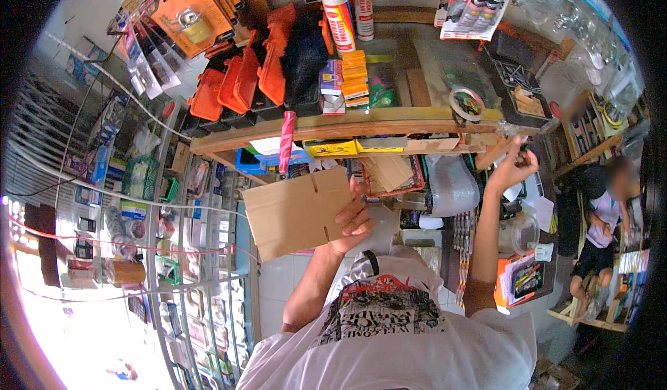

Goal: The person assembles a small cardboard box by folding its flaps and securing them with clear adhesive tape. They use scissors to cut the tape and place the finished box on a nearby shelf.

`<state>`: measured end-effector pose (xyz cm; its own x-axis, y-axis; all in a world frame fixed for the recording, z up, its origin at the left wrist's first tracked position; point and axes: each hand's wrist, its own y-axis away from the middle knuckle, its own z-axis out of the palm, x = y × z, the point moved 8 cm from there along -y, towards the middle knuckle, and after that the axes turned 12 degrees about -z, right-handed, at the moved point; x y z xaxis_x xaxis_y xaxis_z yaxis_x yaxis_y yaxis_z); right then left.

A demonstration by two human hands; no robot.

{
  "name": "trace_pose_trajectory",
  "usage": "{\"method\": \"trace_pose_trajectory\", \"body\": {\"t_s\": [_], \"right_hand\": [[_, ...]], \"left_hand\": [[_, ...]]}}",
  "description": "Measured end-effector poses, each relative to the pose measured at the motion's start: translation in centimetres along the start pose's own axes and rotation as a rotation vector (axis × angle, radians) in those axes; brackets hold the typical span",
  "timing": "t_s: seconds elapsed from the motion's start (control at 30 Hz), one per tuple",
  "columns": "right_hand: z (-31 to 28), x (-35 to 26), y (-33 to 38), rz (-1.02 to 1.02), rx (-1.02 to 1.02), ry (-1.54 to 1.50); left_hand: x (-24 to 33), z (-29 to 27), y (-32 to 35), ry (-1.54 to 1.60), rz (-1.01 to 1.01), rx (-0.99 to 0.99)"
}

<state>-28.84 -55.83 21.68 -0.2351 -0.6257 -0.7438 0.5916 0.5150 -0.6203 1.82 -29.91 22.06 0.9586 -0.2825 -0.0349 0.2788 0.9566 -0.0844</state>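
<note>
Here the left hand (353,217) is clamped on a flat cardboard piece (297,213) — its long axis level — while the right hand (513,167) pinches something small, unidentifiable, at the wooden shelf (389,120) edge.

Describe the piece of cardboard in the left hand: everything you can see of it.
The cardboard piece is a flat, plain brown sheet, roughly rectangular, with short slits cut into its top and bottom edges, like an unfolded box flap. It looks like corrugated board, clean and unprinted on the side shown. The left hand grips its right edge, holding it up, slightly tilted, in front of the wooden shelf. Nothing else touches it.
</note>
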Motion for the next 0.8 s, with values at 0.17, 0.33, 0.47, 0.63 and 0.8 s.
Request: {"method": "trace_pose_trajectory", "body": {"t_s": [0.17,0.33,0.47,0.63,0.8], "right_hand": [[-0.2,-6.5,1.9,0.043,-0.186,-0.152],[1.5,-12.9,6.4,0.204,-0.62,-0.359],[3.3,-19.0,10.8,0.197,-1.063,-0.455],[4.5,-27.1,12.4,-0.382,-1.317,-0.495],[3.3,-30.0,13.2,-0.522,-1.314,-0.423]], "left_hand": [[-0.9,0.6,-1.1,-0.015,-0.069,-0.159],[-1.6,1.1,-1.7,-0.09,-0.069,-0.121],[-1.9,1.4,-2.3,-0.128,0.028,0.024],[-1.7,0.6,-2.3,-0.091,0.097,0.01],[-3.1,5.2,-1.9,-0.18,0.178,0.055]]}}
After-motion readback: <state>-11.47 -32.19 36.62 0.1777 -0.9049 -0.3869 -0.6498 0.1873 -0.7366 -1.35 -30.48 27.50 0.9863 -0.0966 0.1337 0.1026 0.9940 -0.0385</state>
